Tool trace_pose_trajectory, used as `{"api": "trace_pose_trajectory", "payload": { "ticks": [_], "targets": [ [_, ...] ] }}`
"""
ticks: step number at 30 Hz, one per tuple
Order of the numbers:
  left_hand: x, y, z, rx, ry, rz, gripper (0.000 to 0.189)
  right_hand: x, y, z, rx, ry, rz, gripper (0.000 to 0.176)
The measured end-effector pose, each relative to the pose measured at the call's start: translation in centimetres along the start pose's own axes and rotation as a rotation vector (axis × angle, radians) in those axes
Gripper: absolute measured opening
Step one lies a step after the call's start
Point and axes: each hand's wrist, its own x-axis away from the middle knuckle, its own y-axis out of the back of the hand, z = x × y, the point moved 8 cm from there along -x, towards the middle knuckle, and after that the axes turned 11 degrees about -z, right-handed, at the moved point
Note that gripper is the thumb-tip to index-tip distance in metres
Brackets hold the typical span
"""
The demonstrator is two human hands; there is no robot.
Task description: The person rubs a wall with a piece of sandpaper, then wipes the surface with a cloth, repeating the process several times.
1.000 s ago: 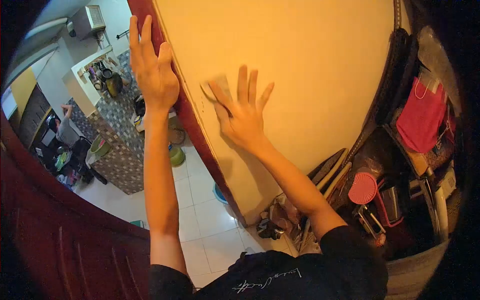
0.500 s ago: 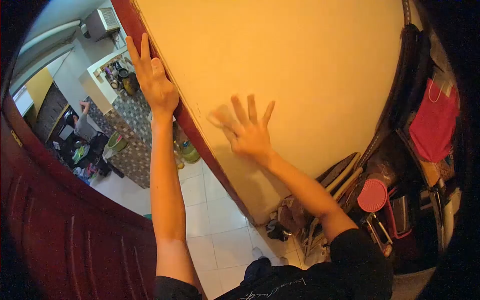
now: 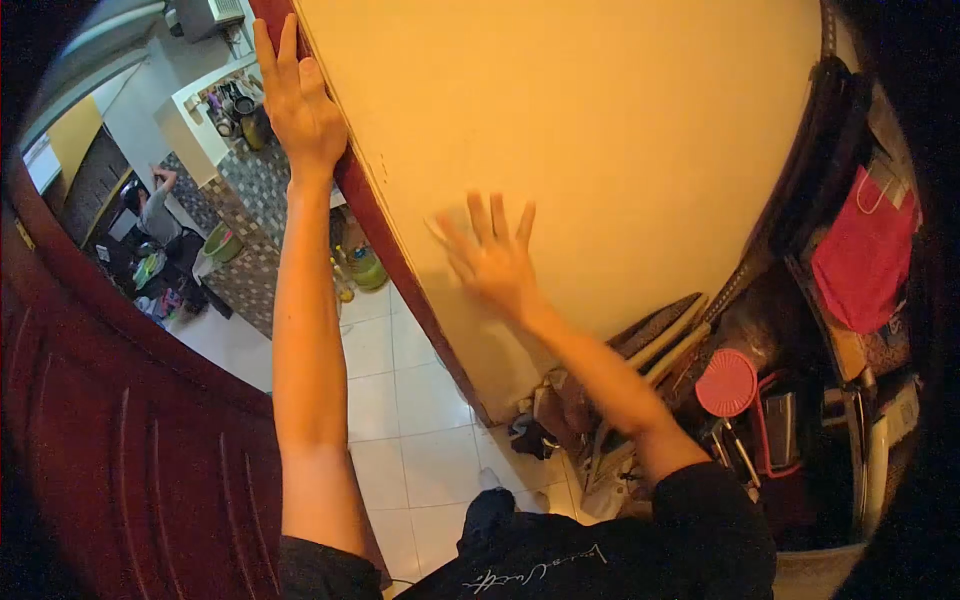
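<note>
My left hand [image 3: 305, 115] is raised against the dark red door frame [image 3: 372, 205], its fingers stretched upward along the wood and holding nothing. To its right, my right hand [image 3: 492, 265] is spread in front of the yellow wall [image 3: 600, 120], palm toward it, with a soft shadow beside it. Motion blurs the thumb side of that hand a little. Both forearms reach up from black short sleeves.
A dark red panelled door [image 3: 120, 430] stands at the left. Through the doorway, a person [image 3: 155, 210] is near a tiled counter [image 3: 262, 215] with a green basin [image 3: 222, 243]. At right are a pink round item [image 3: 727, 383] and a red bag [image 3: 865, 255]. White floor tiles [image 3: 430, 465] lie below.
My left hand sits higher in view, still at the door frame. The right hand remains spread before the wall, with little shift. The view has tilted and moved slightly.
</note>
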Motion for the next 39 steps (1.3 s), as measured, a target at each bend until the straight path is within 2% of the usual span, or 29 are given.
{"api": "trace_pose_trajectory", "payload": {
  "ticks": [1, 2, 3, 5, 7, 8, 9, 10, 11, 12, 13, 14, 15, 16, 18, 19, 21, 22, 24, 25, 27, 28, 30, 31, 32, 34, 35, 37, 39],
  "targets": [
    [-0.5, 0.3, -0.7, 0.041, 0.067, -0.050, 0.043, 3.8, -0.5, 0.5, -0.035, -0.048, 0.129, 0.060],
    [-0.8, 0.8, -1.0, 0.082, 0.132, -0.098, 0.043, 8.2, -1.3, 1.2, -0.123, -0.098, 0.160, 0.059],
    [-0.8, 0.8, -1.2, 0.084, 0.138, -0.094, 0.043, 12.1, -1.3, 2.0, -0.213, -0.148, 0.195, 0.058],
    [0.1, 1.6, -1.4, 0.034, 0.153, -0.114, 0.043, 18.5, 0.6, 4.4, -0.457, -0.329, 0.439, 0.053],
    [3.7, 4.4, -1.0, 0.070, 0.174, -0.051, 0.045, 26.0, 0.2, 5.3, -0.753, -0.495, 0.520, 0.050],
    [6.6, 6.9, -2.0, 0.456, 0.729, -0.211, 0.041, 27.4, 2.1, 5.8, -0.952, -0.665, 0.599, 0.051],
    [11.3, 10.4, -1.8, 0.206, 0.870, -0.144, 0.035, 28.2, 4.7, 6.6, -1.152, -0.841, 0.664, 0.052],
    [18.6, 14.1, -1.1, -0.048, 1.003, -0.064, 0.035, 29.8, 6.9, 6.3, -1.111, -0.975, 0.699, 0.052],
    [27.6, 17.5, -1.5, -0.048, 1.255, -0.202, 0.039, 31.8, 8.5, 5.6, -1.065, -1.104, 0.730, 0.053],
    [31.2, 19.0, -5.1, 0.051, 1.258, 0.090, 0.044, 34.5, 9.3, 4.3, -0.967, -1.146, 0.726, 0.053],
    [42.0, 20.6, -5.1, 0.025, 1.300, 0.158, 0.034, 37.0, 10.3, 2.7, -0.872, -1.195, 0.731, 0.053],
    [58.3, 25.3, -5.5, -0.222, 1.820, 0.493, 0.048, 38.3, 11.5, 1.1, -0.729, -1.254, 0.816, 0.052],
    [62.6, 27.9, -11.2, -0.089, 2.525, 0.756, 0.070, 39.6, 12.9, 0.1, -0.589, -1.310, 0.908, 0.052],
    [64.9, 29.7, -14.4, -0.002, 2.501, 0.918, 0.070, 40.6, 13.7, 0.1, -0.597, -1.322, 0.914, 0.052],
    [62.1, 29.2, -17.7, 0.016, 2.285, 0.936, 0.062, 38.6, 14.3, -2.1, -0.911, -1.335, 0.470, 0.052],
    [61.1, 28.0, -18.2, 0.019, 2.285, 0.938, 0.062, 40.2, 13.2, -3.9, -0.908, -1.336, 0.468, 0.052],
    [58.3, 25.3, -20.7, 0.355, 2.306, 0.888, 0.067, 46.5, 10.2, -6.2, -0.896, -1.406, 0.535, 0.048],
    [57.1, 24.5, -21.6, 0.346, 2.323, 0.885, 0.067, 45.3, 10.8, -5.8, -0.892, -1.413, 0.553, 0.048],
    [53.0, 20.5, -23.0, 0.436, 1.979, 1.090, 0.057, 38.4, 11.1, -4.6, -1.036, -1.469, 0.453, 0.046],
    [51.3, 19.7, -24.2, 0.438, 1.987, 1.091, 0.057, 38.2, 10.3, -4.2, -1.030, -1.473, 0.459, 0.046],
    [47.8, 17.3, -28.3, 0.778, 1.968, 1.101, 0.056, 38.5, 8.5, -3.8, -1.201, -1.546, 0.330, 0.044],
    [48.4, 17.1, -29.5, 0.788, 1.969, 1.097, 0.056, 38.3, 7.8, -3.1, -1.193, -1.543, 0.330, 0.044],
    [48.3, 16.2, -32.9, 0.940, 1.728, 1.279, 0.052, 38.7, 6.9, -2.3, -1.268, -1.643, 0.146, 0.042],
    [47.0, 16.2, -33.6, 0.845, 1.814, 1.294, 0.042, 39.8, 6.3, -2.4, -1.086, -1.579, 0.214, 0.038],
    [46.9, 16.0, -34.1, 0.848, 1.809, 1.297, 0.042, 40.9, 6.1, -2.5, -1.086, -1.579, 0.208, 0.038],
    [47.0, 16.3, -34.5, 0.884, 1.990, 1.139, 0.030, 38.9, 7.4, -1.5, -1.137, -1.487, 0.193, 0.035],
    [46.9, 16.5, -34.8, 0.885, 1.982, 1.139, 0.030, 38.5, 7.8, -1.7, -1.140, -1.482, 0.188, 0.035],
    [46.2, 16.7, -34.3, 0.823, 2.006, 0.991, 0.027, 37.6, 8.9, -2.2, -1.055, -1.322, 0.267, 0.034],
    [46.4, 16.7, -34.1, 0.769, 2.046, 0.962, 0.028, 37.5, 9.8, -2.2, -1.047, -1.341, 0.283, 0.034]
  ]
}}
